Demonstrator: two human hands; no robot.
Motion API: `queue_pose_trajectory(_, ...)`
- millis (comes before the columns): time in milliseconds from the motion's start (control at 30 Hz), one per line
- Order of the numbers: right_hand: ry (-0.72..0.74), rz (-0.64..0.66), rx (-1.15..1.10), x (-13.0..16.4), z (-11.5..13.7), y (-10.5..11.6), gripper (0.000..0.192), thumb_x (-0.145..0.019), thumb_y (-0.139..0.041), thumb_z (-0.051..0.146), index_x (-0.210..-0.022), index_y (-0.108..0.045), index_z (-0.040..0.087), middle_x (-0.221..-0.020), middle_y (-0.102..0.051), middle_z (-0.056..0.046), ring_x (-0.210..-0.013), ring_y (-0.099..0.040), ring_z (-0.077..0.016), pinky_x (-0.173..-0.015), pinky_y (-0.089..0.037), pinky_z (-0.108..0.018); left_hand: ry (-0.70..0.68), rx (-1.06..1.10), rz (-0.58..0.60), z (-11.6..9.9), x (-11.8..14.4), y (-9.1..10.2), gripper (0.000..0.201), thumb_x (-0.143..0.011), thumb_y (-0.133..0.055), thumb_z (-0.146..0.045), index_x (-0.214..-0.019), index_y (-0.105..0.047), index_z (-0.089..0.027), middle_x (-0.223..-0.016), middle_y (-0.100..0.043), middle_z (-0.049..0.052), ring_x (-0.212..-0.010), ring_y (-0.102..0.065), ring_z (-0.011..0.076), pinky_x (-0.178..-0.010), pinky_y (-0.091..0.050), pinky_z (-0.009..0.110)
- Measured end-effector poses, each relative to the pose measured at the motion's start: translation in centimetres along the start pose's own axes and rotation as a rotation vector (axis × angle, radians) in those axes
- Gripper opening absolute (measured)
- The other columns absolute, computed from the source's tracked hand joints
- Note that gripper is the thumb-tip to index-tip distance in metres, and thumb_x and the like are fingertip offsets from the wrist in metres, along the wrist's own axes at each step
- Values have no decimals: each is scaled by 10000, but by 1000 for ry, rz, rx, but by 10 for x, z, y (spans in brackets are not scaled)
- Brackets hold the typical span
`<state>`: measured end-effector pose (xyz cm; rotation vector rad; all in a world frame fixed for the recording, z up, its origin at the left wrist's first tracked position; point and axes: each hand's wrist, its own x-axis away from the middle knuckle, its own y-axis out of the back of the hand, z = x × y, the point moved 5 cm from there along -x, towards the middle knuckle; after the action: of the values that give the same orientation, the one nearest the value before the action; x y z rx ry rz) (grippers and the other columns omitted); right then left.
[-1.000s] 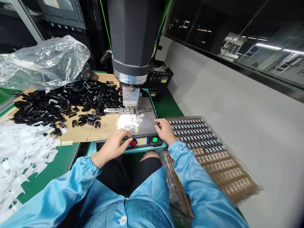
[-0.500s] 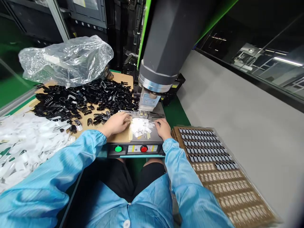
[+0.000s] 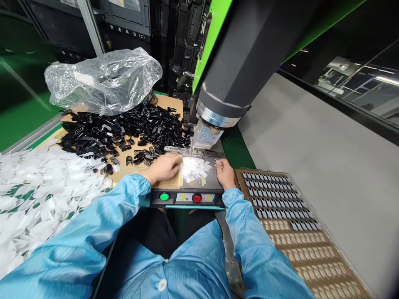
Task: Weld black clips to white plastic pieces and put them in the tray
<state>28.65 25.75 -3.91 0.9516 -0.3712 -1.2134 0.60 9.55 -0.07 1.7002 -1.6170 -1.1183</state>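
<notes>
A small heap of thin white plastic pieces [image 3: 195,169] lies on the grey machine bed between my hands. At its left edge my left hand [image 3: 166,167] rests over the cardboard, fingers curled together; whatever they may hold is hidden. My right hand [image 3: 225,174] is to the right of the heap, thumb and fingers closed on a small white plastic piece [image 3: 218,162]. Just beyond the heap are a metal fixture [image 3: 176,149] and the machine's metal head [image 3: 206,136], which points down above the bed.
Black curved clips [image 3: 124,128] cover the cardboard at left, with a clear plastic bag [image 3: 106,81] behind. More white pieces [image 3: 46,191] spread at far left. A green button [image 3: 164,196] and red button [image 3: 197,198] face me. A partly filled tray [image 3: 299,232] stands at right.
The camera view has shifted, so the scene sits further right. My right hand has drawn slightly away from the white heap, a white piece now showing at its fingertips. My left hand stays beside the heap.
</notes>
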Motion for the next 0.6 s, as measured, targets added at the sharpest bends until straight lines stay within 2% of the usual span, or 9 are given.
queue_pose_trajectory(167,25,-26,-17,0,0,0,271,-1006,-489,464,-1041,-658,255,-901,-742,-37,-836,-693,-232,-778,-520,-304,47,-20,-21,-1,0,-12,279,-952,-608,-304,-1194,-724,-227,-1230,-760,118,-1156,-654,320,-1054,-475,482)
queue_pose_trajectory(467,45,-37,-105,-3,-5,-6,284,-984,-521,471,-1025,-686,244,-865,-726,-35,-776,-664,-219,-750,-528,-302,92,-151,-11,-10,-12,-22,244,-920,-633,-277,-1143,-718,-228,-1096,-765,95,-1064,-648,314,-968,-473,452)
queue_pose_trajectory(600,88,-68,-143,-2,-1,-2,322,-1007,-486,434,-1085,-721,229,-996,-753,-72,-883,-692,-239,-846,-554,-333,108,-33,-44,-10,-13,-18,185,-915,-647,-288,-1081,-701,-229,-1015,-762,66,-1018,-659,281,-933,-495,420)
